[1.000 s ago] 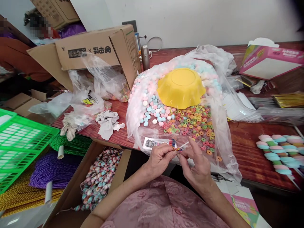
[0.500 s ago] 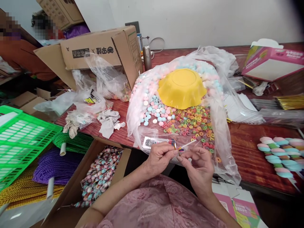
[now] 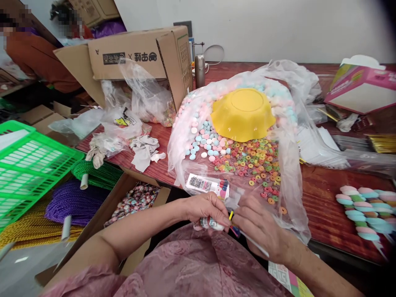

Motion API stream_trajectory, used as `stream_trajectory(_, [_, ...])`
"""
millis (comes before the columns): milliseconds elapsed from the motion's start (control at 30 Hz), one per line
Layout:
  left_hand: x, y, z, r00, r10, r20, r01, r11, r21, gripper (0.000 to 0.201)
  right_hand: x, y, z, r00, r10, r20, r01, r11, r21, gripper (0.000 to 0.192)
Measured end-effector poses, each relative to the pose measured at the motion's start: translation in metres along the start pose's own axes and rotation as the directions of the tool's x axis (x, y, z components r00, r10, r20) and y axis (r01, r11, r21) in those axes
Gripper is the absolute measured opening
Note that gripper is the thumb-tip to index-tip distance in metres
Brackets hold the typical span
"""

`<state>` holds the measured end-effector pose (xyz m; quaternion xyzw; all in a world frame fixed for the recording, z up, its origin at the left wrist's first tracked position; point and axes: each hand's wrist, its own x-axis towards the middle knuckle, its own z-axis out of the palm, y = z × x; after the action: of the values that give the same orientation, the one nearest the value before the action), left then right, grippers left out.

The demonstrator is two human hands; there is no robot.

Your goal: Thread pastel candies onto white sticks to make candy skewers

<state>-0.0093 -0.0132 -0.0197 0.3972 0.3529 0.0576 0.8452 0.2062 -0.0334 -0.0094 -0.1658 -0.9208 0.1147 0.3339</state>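
Close above her lap, the left hand (image 3: 206, 209) was curled tight around a pastel candy piece on a thin white stick (image 3: 213, 225). The right hand (image 3: 261, 226) pinched the stick's lower stretch, just before the clear plastic bag of coloured candies (image 3: 287, 165) on the red wooden table (image 3: 321, 185).

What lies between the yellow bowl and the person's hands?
Head view: loose coloured ring candies on the clear plastic bag lie between the yellow bowl and both hands.

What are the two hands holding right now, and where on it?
Left hand grips the candy skewer around its candy end; right hand pinches its thin stick end.
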Motion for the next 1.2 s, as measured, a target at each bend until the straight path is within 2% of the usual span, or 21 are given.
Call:
stream_trajectory(100, [-0.001,0.005,-0.005,0.968,-0.135,0.21,0.131,0.991,0.037,0.035,0.005,-0.005,-0.005,0.977,-0.212,-0.006,0.21,0.972,-0.103,0.03])
stream_trajectory(267, [0.004,0.016,-0.007,0.908,-0.234,0.347,0.15,0.956,0.253,0.026,0.01,-0.006,-0.005,0.969,-0.24,0.059,0.243,0.969,-0.051,0.032])
stream_trajectory(367, [0.008,0.03,-0.015,0.891,-0.206,0.404,0.068,0.941,0.332,0.03,0.013,-0.012,-0.004,0.964,-0.237,0.116,0.246,0.967,-0.066,0.033])
stream_trajectory(433, [0.004,0.046,-0.02,0.898,-0.183,0.401,-0.043,0.869,0.493,0.026,0.014,-0.015,-0.002,0.961,-0.22,0.17,0.241,0.964,-0.113,0.032])
stream_trajectory(467, [-0.002,0.055,-0.021,0.916,-0.172,0.364,-0.103,0.773,0.626,0.023,0.014,-0.015,-0.001,0.958,-0.197,0.208,0.231,0.961,-0.154,0.031])
stream_trajectory(500, [-0.009,0.064,-0.018,0.948,-0.134,0.29,-0.149,0.618,0.772,0.02,0.014,-0.013,0.0,0.956,-0.163,0.242,0.215,0.954,-0.208,0.03])
stream_trajectory(533, [-0.017,0.071,-0.012,0.98,-0.031,0.198,-0.168,0.416,0.894,0.022,0.014,-0.009,0.001,0.959,-0.118,0.257,0.188,0.946,-0.266,0.029])
stream_trajectory(567, [-0.026,0.075,-0.002,0.98,0.148,0.132,-0.159,0.191,0.969,0.023,0.014,-0.003,0.001,0.967,-0.065,0.245,0.145,0.935,-0.323,0.029])
stream_trajectory(600, [-0.033,0.076,0.009,0.919,0.381,0.098,-0.098,-0.018,0.995,0.02,0.014,0.005,0.0,0.979,-0.008,0.204,0.085,0.926,-0.367,0.029])
stream_trajectory(633, [-0.038,0.074,0.021,0.808,0.578,0.114,-0.013,-0.175,0.985,0.014,0.015,0.014,-0.002,0.989,0.055,0.134,0.001,0.921,-0.39,0.028])
stream_trajectory(700, [-0.04,0.061,0.039,0.65,0.684,0.33,-0.048,-0.396,0.917,0.017,0.02,0.027,-0.01,0.977,0.205,-0.058,-0.213,0.92,-0.329,0.025])
stream_trajectory(733, [-0.035,0.053,0.041,0.614,0.67,0.416,-0.118,-0.443,0.889,0.018,0.024,0.031,-0.014,0.942,0.3,-0.15,-0.329,0.914,-0.238,0.023])
stream_trajectory(767, [-0.028,0.045,0.039,0.596,0.669,0.444,-0.182,-0.426,0.886,0.018,0.028,0.031,-0.016,0.894,0.398,-0.208,-0.426,0.898,-0.112,0.02])
stream_trajectory(800, [-0.02,0.039,0.033,0.586,0.701,0.407,-0.225,-0.341,0.913,0.021,0.032,0.028,-0.016,0.843,0.488,-0.228,-0.494,0.869,0.035,0.018])
stream_trajectory(833, [-0.011,0.035,0.024,0.582,0.755,0.302,-0.242,-0.194,0.951,0.023,0.035,0.023,-0.015,0.803,0.561,-0.199,-0.532,0.826,0.183,0.017])
stream_trajectory(900, [0.001,0.035,0.003,0.54,0.838,0.079,-0.358,0.144,0.922,0.028,0.04,0.012,-0.006,0.781,0.623,-0.042,-0.55,0.718,0.428,0.02])
stream_trajectory(933, [0.002,0.037,-0.005,0.527,0.849,0.024,-0.445,0.251,0.86,0.029,0.041,0.007,0.0,0.784,0.618,0.053,-0.555,0.661,0.506,0.023])
stream_trajectory(1000, [-0.001,0.04,-0.013,0.488,0.873,-0.002,-0.576,0.324,0.75,0.027,0.041,0.004,0.009,0.779,0.613,0.131,-0.568,0.601,0.562,0.027])
stream_trajectory(1100, [-0.012,0.032,-0.006,0.437,0.897,-0.068,-0.656,0.369,0.658,0.055,0.045,0.008,0.018,0.78,0.624,-0.049,-0.543,0.714,0.443,0.026])
stream_trajectory(1133, [-0.016,0.026,-0.002,0.451,0.883,-0.132,-0.672,0.434,0.6,0.07,0.048,0.009,0.022,0.798,0.588,-0.133,-0.502,0.771,0.392,0.023])
stream_trajectory(1200, [-0.029,0.012,0.002,0.525,0.805,-0.277,-0.687,0.593,0.42,0.095,0.058,0.004,0.035,0.853,0.455,-0.256,-0.363,0.869,0.335,0.016])
